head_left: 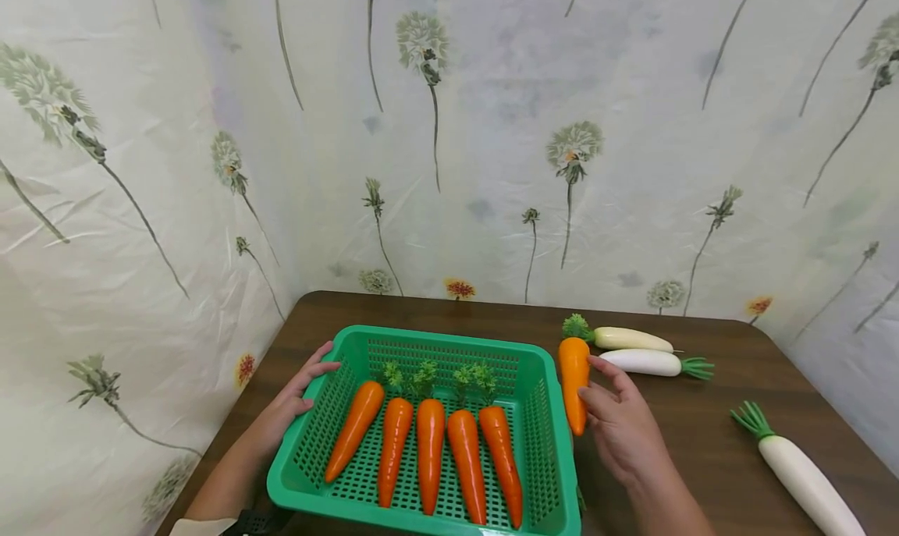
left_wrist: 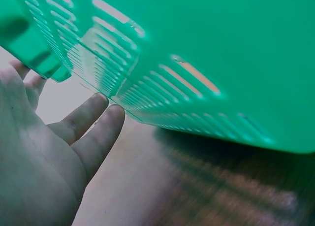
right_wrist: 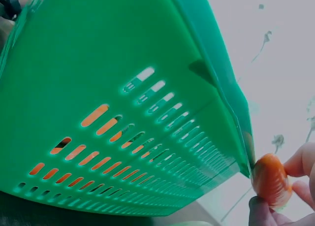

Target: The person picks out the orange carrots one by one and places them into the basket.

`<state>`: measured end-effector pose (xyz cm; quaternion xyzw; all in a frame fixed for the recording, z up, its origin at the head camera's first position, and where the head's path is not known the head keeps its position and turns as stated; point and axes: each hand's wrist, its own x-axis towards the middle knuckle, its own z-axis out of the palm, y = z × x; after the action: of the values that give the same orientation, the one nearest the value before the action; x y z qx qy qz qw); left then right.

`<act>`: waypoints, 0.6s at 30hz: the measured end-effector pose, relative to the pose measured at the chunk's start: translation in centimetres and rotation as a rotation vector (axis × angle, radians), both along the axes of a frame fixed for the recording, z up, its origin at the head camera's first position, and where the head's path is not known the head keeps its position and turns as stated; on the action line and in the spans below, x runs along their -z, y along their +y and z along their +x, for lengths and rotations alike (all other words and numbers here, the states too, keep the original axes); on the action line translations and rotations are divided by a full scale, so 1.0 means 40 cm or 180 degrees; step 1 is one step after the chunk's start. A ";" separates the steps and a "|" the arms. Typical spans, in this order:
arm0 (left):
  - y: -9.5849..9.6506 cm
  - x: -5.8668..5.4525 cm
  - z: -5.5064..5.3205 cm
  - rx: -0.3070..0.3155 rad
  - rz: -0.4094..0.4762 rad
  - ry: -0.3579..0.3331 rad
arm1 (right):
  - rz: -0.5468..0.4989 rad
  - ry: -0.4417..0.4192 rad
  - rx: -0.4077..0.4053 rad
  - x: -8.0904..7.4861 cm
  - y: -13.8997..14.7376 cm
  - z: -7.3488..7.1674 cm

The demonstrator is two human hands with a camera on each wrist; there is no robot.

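Observation:
A green plastic basket [head_left: 449, 335] holds several orange carrots [head_left: 430, 454] side by side, their leafy tops toward the far wall. My left hand [head_left: 286, 402] rests at the basket's left edge, some fingers over the rim. In the left wrist view, two nearly straight fingers [left_wrist: 101, 142] of it reach to the slotted side wall. Just beyond the right rim, my right hand [head_left: 625, 423] pinches another carrot [head_left: 574, 384] between thumb and fingers, its leafy top up and its tip down. The right wrist view shows this carrot [right_wrist: 270, 181] close beside the basket corner.
On the brown table [head_left: 691, 423], a pale radish [head_left: 632, 338] and a white radish [head_left: 642, 362] lie behind my right hand. A larger white radish [head_left: 808, 481] lies at the right front. A flower-patterned cloth [head_left: 492, 169] hangs behind the table and along its sides.

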<state>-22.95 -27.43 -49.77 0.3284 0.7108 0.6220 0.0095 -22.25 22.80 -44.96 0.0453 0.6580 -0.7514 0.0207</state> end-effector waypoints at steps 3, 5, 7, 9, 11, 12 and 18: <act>0.001 0.001 0.000 -0.0002 0.0018 -0.0015 | 0.0064 -0.0018 -0.0019 -0.005 -0.001 0.002; 0.002 0.001 0.002 -0.0021 0.0006 -0.0057 | 0.0081 -0.0023 -0.0019 -0.009 -0.003 0.003; 0.001 0.000 0.004 -0.0049 -0.0025 -0.0111 | 0.0098 -0.0021 -0.0012 -0.011 -0.004 0.005; 0.001 -0.002 0.006 -0.0082 -0.0062 -0.0156 | 0.0095 -0.0011 0.0001 -0.014 -0.006 0.006; 0.001 -0.003 0.007 -0.0115 -0.0089 -0.0186 | 0.0081 0.0014 0.0011 -0.017 -0.008 0.008; 0.001 -0.004 0.007 -0.0128 -0.0099 -0.0195 | 0.0072 0.0031 0.0011 -0.019 -0.010 0.009; 0.001 -0.005 0.007 -0.0127 -0.0092 -0.0252 | -0.0016 0.0113 -0.0019 -0.035 -0.020 0.020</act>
<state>-22.67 -27.39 -49.56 0.2891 0.7252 0.6242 0.0299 -21.45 22.00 -43.55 0.0299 0.6565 -0.7536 0.0113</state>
